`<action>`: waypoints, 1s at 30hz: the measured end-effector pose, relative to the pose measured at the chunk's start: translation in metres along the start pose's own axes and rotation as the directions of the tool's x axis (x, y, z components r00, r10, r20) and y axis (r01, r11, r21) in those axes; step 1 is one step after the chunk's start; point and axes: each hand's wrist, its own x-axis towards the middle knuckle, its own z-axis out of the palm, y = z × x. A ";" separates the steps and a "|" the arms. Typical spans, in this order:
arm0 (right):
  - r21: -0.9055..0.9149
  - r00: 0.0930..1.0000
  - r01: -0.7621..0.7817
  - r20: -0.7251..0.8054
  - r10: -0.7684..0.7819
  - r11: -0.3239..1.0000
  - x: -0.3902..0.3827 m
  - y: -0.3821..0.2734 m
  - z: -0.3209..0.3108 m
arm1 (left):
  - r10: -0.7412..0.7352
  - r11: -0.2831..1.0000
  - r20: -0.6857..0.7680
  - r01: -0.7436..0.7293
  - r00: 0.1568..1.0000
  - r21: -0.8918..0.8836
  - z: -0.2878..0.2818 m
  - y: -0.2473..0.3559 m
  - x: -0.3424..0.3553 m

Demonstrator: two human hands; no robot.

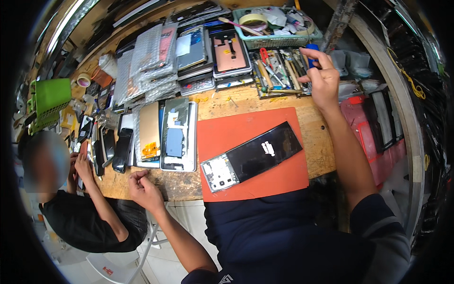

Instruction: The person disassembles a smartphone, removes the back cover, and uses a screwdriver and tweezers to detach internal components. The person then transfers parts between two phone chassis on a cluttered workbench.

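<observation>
clock centred on the red mat [236, 124], 12 away from the wearer. opened phone [259, 158] lies on the mat, its long axis running from 8 to 2 o'clock. dark glossy panel covers most of it; at the 8 o'clock end a pale inner section with camera openings is exposed.

left hand [145, 190]: between 8 and 9 o'clock, off the mat at the table edge. fingers loosely curled, partly open, no object visible in them.

right hand [324, 84]: between 1 and 2 o'clock, beyond the mat. index and thumb bent, tips apart; a blue object [310, 60] shows right by them, cannot tell whether gripped or merely behind.

hand tools [276, 73] between 12 and 1 o'clock, just beside the right hand; mint basket [276, 43] behind them. bubble-wrapped stack [151, 57] near 10:30. seated co-worker [90, 222] past the left hand, about 8 o'clock.
</observation>
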 end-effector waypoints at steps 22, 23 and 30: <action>0.076 0.946 -0.320 0.079 0.314 0.944 -0.006 0.001 0.008 | -0.020 1.000 -0.018 0.021 1.000 0.011 0.001 0.007 -0.001; 0.067 0.955 -0.287 0.097 0.281 0.955 -0.008 0.002 0.008 | -0.038 0.999 -0.014 0.038 0.999 0.001 0.001 0.005 -0.003; 0.071 0.981 -0.107 0.171 0.094 0.992 -0.003 0.001 0.007 | -0.019 1.000 -0.013 0.019 1.000 -0.009 0.004 0.012 -0.002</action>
